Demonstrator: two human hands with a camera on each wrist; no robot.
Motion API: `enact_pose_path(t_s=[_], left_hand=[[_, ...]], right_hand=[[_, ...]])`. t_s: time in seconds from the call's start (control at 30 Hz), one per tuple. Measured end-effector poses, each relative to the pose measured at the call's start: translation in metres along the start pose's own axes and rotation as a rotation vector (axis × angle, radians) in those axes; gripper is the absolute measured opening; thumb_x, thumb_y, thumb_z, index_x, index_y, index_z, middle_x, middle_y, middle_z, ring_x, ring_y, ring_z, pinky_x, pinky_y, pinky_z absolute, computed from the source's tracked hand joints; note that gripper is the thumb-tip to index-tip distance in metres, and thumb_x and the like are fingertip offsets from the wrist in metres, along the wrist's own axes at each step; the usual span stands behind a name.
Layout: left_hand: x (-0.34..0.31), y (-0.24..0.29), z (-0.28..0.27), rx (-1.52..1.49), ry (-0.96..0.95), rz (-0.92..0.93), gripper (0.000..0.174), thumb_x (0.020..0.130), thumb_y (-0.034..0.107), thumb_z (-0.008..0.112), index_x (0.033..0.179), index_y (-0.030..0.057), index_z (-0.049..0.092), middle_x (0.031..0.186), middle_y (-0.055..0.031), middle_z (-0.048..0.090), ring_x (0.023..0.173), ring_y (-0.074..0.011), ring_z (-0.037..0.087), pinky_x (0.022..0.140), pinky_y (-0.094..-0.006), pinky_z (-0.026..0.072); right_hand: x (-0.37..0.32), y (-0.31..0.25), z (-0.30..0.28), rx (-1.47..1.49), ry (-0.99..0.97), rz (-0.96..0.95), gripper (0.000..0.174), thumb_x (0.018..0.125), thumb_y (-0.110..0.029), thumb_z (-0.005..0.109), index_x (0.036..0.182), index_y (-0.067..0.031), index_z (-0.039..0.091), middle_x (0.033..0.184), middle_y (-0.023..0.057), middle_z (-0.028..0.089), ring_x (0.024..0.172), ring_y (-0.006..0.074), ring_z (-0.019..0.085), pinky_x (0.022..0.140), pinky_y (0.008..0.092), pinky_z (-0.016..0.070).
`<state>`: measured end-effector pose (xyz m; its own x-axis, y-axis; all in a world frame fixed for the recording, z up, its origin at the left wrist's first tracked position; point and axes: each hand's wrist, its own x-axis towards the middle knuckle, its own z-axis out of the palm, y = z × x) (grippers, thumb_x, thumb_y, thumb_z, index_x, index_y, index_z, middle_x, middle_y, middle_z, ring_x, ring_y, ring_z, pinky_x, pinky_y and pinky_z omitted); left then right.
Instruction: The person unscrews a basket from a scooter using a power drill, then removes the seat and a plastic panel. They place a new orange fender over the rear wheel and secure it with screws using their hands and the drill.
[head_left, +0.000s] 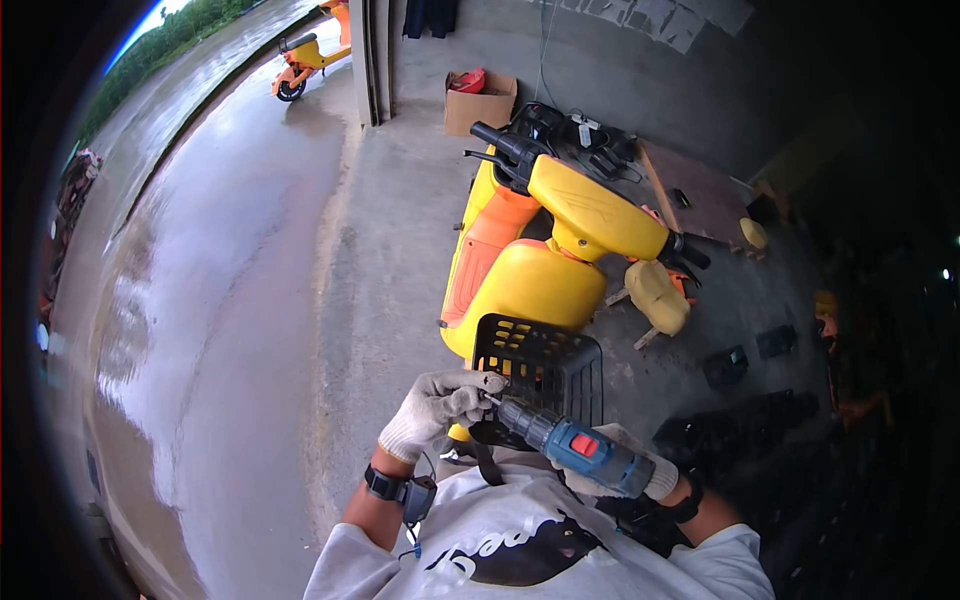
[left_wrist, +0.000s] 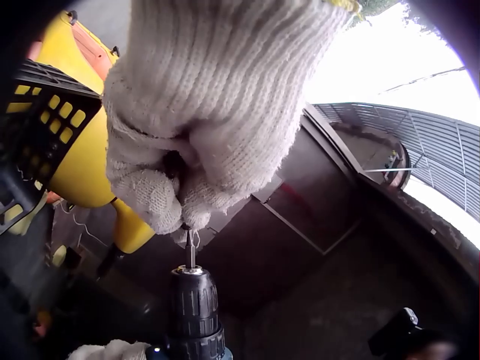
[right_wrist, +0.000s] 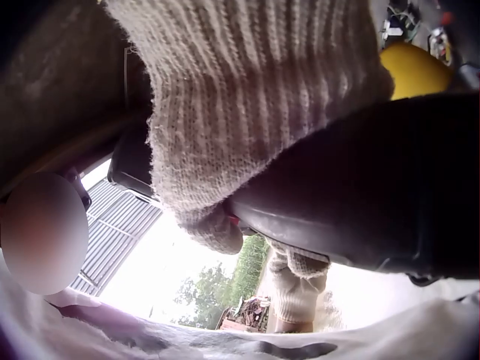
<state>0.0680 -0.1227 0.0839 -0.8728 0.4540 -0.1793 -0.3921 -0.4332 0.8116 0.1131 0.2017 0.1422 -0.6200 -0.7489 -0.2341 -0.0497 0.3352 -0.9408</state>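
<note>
A blue and black cordless drill (head_left: 580,447) with a red switch lies across the front of the person's body. My right hand (right_wrist: 217,142), in a white knitted glove, grips its handle. The drill's black chuck (left_wrist: 195,300) holds a slim metal driver bit (left_wrist: 190,253). My left hand (head_left: 435,410), gloved as well, pinches the bit's far end between thumb and fingers. I cannot tell whether a screw sits between those fingertips. Just beyond both hands is a black plastic basket (head_left: 592,375), mounted on a yellow and orange scooter (head_left: 535,285).
A padded yellow seat (head_left: 658,298) lies on the floor right of the scooter. A cardboard box (head_left: 480,108) with a red item stands by the wall. Several dark parts (head_left: 725,367) lie at right. Another scooter (head_left: 310,58) stands outside on wet ground.
</note>
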Motion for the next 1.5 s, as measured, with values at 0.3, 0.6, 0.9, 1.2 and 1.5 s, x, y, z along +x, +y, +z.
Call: enact_pose_path(t_s=[0.3,0.6,0.9,1.2,1.5], left_hand=[[0.016,0.0,0.001,0.03,-0.067,-0.101,0.052,0.088,0.044,0.078,0.116,0.0002,0.072,0.089,0.0007,0.069,0.071,-0.0047,0.057,0.062,-0.0183,0.0449],[0.047,-0.044,0.011,-0.323,0.098,-0.478,0.032,0.098,0.034,0.07,0.106,0.0036,0.07,0.077,0.003,0.063,0.055,-0.0058,0.048,0.045,-0.02,0.035],[0.107,-0.12,0.023,-0.575,0.209,-0.461,0.027,0.102,0.035,0.061,0.115,0.0117,0.065,0.105,-0.0002,0.073,0.086,-0.0148,0.067,0.071,-0.0333,0.0551],[0.185,-0.17,-0.01,-0.474,0.205,-0.609,0.026,0.107,0.018,0.044,0.117,0.0052,0.064,0.103,-0.0048,0.072,0.092,-0.0184,0.067,0.088,-0.0361,0.0535],[0.22,-0.206,-0.06,-0.284,0.067,-0.644,0.032,0.103,0.014,0.053,0.129,-0.0026,0.06,0.114,-0.0087,0.07,0.103,-0.0196,0.067,0.094,-0.0346,0.0523]], right_hand=[[0.002,-0.029,0.004,0.04,0.104,0.042,0.033,0.096,-0.016,0.064,0.118,0.0066,0.06,0.091,0.014,0.068,0.07,0.0217,0.067,0.06,0.0301,0.055],[-0.004,-0.008,0.012,-0.261,0.198,0.157,0.052,0.081,-0.014,0.077,0.13,-0.0055,0.06,0.11,0.0127,0.071,0.097,0.0247,0.072,0.085,0.0353,0.0575],[0.01,0.035,-0.004,-0.535,0.254,0.425,0.059,0.073,-0.026,0.079,0.125,-0.0061,0.06,0.111,0.0213,0.068,0.105,0.0403,0.066,0.092,0.0492,0.0532],[0.035,0.117,-0.024,-0.552,0.268,0.55,0.042,0.079,-0.02,0.072,0.117,-0.006,0.063,0.106,0.02,0.07,0.102,0.0405,0.068,0.09,0.0509,0.0532],[0.06,0.166,-0.024,-0.507,0.235,0.62,0.046,0.079,-0.013,0.067,0.123,-0.0035,0.058,0.119,0.0235,0.063,0.106,0.0364,0.068,0.09,0.0475,0.0553]])
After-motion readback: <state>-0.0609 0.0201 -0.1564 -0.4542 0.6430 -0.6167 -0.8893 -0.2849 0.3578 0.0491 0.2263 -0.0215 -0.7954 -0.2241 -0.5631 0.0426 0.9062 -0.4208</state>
